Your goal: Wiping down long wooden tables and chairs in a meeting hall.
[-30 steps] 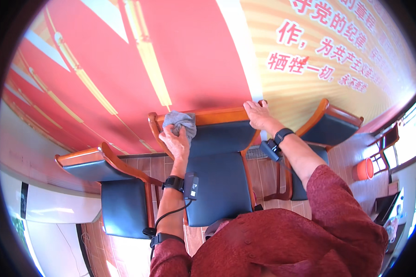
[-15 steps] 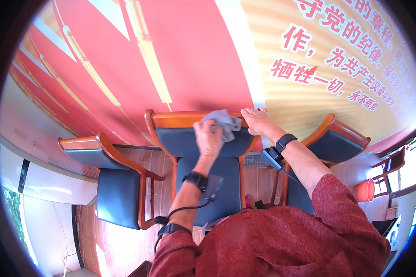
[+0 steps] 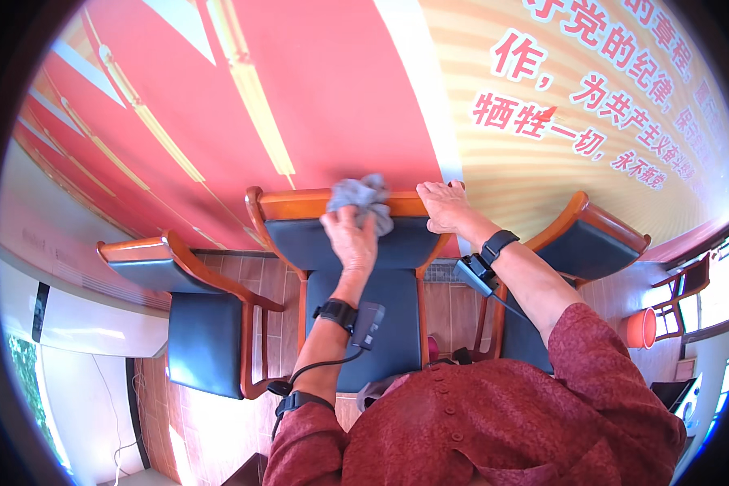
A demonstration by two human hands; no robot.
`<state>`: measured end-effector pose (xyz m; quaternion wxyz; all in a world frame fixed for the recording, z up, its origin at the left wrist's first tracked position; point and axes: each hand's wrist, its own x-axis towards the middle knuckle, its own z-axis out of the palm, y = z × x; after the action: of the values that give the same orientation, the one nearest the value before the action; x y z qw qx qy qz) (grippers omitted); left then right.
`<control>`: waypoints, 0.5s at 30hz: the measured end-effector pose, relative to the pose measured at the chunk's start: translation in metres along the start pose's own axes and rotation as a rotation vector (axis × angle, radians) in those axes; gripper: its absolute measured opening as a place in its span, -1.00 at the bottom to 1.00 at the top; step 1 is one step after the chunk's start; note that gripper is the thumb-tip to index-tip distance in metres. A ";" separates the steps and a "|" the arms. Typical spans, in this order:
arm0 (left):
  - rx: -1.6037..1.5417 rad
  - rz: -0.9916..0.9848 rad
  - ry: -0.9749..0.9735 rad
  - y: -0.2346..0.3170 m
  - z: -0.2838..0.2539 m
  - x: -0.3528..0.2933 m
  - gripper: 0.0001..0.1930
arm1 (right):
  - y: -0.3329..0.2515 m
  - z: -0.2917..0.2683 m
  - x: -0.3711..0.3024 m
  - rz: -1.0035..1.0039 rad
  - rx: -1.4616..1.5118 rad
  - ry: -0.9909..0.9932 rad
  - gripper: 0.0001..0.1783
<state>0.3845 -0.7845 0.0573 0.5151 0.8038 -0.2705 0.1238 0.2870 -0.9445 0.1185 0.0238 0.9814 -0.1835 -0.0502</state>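
Observation:
A wooden chair with dark blue padding point(image 3: 364, 312) faces me, its brown top rail point(image 3: 287, 204) running across the middle of the picture. My left hand point(image 3: 353, 243) is closed on a crumpled grey cloth point(image 3: 360, 201), pressed against that rail just left of its middle. The cloth drapes over the rail and hides part of it. At the rail's right end, my right hand point(image 3: 445, 206) grips the corner, with its fingertips curled over the far side and partly hidden.
Similar chairs stand on the left point(image 3: 206, 340) and right point(image 3: 587, 247). Behind them rises a red and yellow printed wall point(image 3: 340, 97). An orange bucket point(image 3: 640, 328) is at the far right. A cable point(image 3: 316, 368) runs along my left forearm. Wood-look tiles point(image 3: 263, 279) cover the floor.
My left hand has slid the cloth left along the top rail. My right hand keeps its grip on the right corner.

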 end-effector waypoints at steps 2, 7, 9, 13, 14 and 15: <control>-0.035 0.035 -0.171 0.007 0.005 -0.007 -0.68 | 0.004 -0.002 0.001 0.006 0.009 -0.059 -0.43; 0.057 -0.018 0.062 -0.039 -0.036 0.028 -0.67 | 0.009 -0.007 -0.005 0.008 0.040 -0.088 -0.42; 0.118 -0.156 0.289 -0.083 -0.062 0.042 -0.73 | -0.001 -0.013 -0.003 0.005 0.054 -0.106 -0.40; 0.105 -0.338 0.406 -0.092 -0.054 0.053 -0.68 | 0.008 -0.003 -0.004 -0.030 0.098 0.014 -0.52; 0.143 -0.317 0.419 -0.080 -0.043 0.048 -0.69 | 0.009 0.003 -0.005 -0.074 0.126 0.180 -0.69; 0.179 -0.296 0.431 -0.067 -0.029 0.041 -0.70 | 0.013 0.006 -0.001 -0.067 0.125 0.178 -0.69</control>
<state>0.4581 -0.7498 0.0385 0.4999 0.8322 -0.0224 0.2387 0.2806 -0.9561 0.1134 -0.0231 0.9872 -0.1504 0.0480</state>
